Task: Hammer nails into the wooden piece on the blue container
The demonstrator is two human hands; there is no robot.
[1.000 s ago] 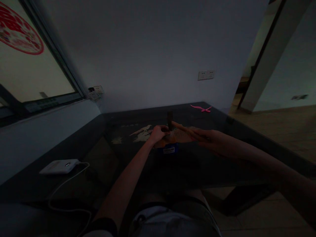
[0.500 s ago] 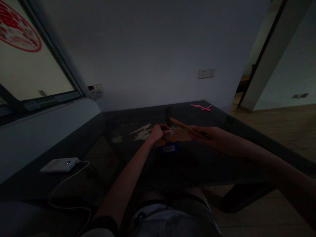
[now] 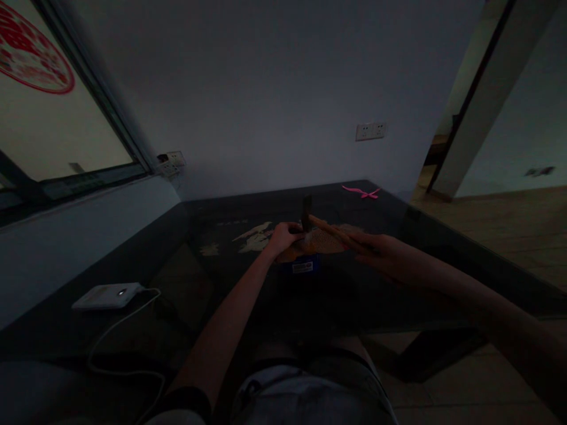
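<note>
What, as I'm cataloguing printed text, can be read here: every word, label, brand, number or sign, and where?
Nothing is legible enough to quote.
Blue item: white label, print too small and blurred.
White device: faint marks, unreadable.
Dark table: pale marks, perhaps characters, too faint.
Red round window decoration: cut off, no readable characters.

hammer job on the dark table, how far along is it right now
Done: no finished result shows. In hand: the right hand grips the wooden handle of the hammer, whose head is close to the left hand's fingertips, so work looks under way. Left: I can't tell how much; the orange-brown material above the blue container is too dim.
</note>
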